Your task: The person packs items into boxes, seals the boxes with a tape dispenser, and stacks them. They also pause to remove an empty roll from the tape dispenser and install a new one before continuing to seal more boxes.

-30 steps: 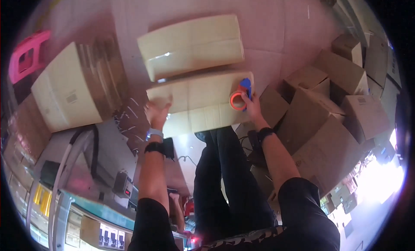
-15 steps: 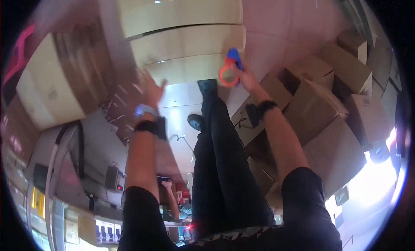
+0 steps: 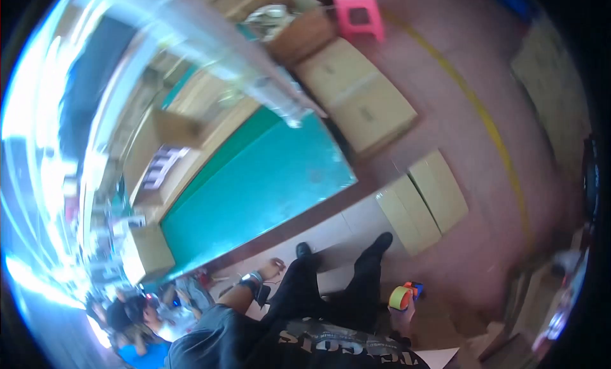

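Right hand low beside the right leg, fingers closed around an orange tape dispenser with a blue part, held above the tiled floor. Left hand hanging free near the long edge of the green bench, fingers loosely curled, grasping nothing. Two flat cardboard boxes lying on the floor just past the bench corner. Pink stool far up, beside more cartons.

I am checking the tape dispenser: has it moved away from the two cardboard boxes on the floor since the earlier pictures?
Yes. The tape dispenser in the right hand earlier rested on the two flat cardboard boxes; now it hangs beside the person's leg, apart from them.
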### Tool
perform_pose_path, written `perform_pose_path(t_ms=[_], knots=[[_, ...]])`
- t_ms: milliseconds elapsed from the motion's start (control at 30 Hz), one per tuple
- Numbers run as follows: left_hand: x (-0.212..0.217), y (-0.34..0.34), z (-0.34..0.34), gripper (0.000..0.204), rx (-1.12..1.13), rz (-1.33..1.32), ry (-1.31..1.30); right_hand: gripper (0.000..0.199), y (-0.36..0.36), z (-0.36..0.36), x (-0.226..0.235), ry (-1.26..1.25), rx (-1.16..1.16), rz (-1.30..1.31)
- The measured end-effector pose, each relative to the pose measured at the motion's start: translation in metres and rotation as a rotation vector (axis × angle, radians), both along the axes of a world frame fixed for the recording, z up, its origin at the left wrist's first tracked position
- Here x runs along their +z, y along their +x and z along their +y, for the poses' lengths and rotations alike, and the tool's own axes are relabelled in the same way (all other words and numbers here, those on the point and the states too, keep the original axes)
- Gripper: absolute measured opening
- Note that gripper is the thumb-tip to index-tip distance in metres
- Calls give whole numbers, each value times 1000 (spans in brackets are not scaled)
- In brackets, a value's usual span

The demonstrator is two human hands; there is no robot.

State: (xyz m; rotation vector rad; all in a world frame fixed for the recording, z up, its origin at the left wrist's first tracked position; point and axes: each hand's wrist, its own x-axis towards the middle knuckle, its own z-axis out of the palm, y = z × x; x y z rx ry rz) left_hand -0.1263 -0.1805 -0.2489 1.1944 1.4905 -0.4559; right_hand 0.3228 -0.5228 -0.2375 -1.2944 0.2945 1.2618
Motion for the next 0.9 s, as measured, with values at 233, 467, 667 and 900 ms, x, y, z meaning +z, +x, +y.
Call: perform_pose_path(t_ms=[233, 467, 667, 900], knots=[[51, -195, 40, 59, 725, 433, 1315, 49, -71, 118, 55, 41, 306, 122], [119, -530, 69, 65, 1471, 339, 1543, 55, -229, 287, 84, -55, 942, -184], [115, -613, 125, 34, 2080, -598, 1064, 51, -344, 376, 146, 69, 1295, -476], [134, -559, 161, 40, 2138, -371, 1530, 35, -397, 391, 162, 86, 1640, -561]])
